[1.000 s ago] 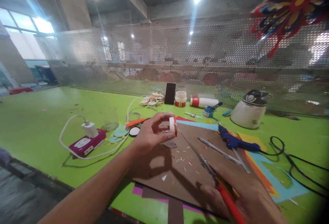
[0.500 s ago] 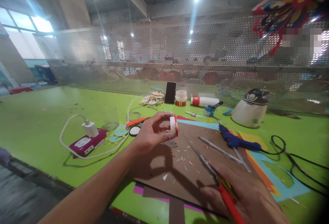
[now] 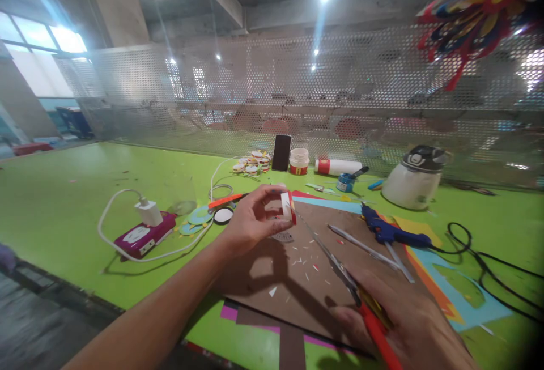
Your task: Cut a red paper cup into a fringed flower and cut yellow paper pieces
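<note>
My left hand (image 3: 250,220) pinches a short ring cut from a red-and-white paper cup (image 3: 288,207), thumb below and fingers above, over the brown board (image 3: 314,307). My right hand (image 3: 403,316) is wrapped round the red handle of a pair of scissors (image 3: 340,271). Their blades point up and left, with the tips at the ring's right edge; whether they touch it I cannot tell. Small white and red paper scraps (image 3: 315,267) lie on the board below. A silver pen (image 3: 361,246) rests to the right of the blades.
A blue glue gun (image 3: 395,234) with a black cord lies right, on coloured paper sheets (image 3: 480,302). Behind stand a phone (image 3: 281,153), paper cups (image 3: 299,161), a blue jar (image 3: 345,182) and a white kettle-like bottle (image 3: 413,183). At left sits a purple power strip (image 3: 147,237).
The ring in my left hand has tilted slightly, and the scissor tips sit a little closer to its edge. Otherwise both hands stay almost in place.
</note>
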`<action>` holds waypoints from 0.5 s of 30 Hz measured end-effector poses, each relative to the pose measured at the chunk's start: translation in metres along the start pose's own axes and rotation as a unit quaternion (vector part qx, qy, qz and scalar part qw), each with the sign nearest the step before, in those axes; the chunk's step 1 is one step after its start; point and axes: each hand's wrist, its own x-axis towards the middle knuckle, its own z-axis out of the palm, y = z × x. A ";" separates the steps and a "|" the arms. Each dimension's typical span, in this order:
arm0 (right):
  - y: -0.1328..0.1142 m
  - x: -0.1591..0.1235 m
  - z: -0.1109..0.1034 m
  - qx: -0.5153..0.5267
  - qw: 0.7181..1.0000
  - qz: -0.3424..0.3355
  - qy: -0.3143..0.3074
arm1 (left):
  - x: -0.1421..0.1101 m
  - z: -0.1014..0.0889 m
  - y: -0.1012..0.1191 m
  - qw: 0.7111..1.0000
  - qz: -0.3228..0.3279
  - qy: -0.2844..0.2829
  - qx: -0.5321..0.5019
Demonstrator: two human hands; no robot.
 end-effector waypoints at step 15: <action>0.000 0.000 0.003 -0.020 0.998 -0.028 0.045 | -0.001 0.002 -0.003 0.999 0.036 0.013 0.034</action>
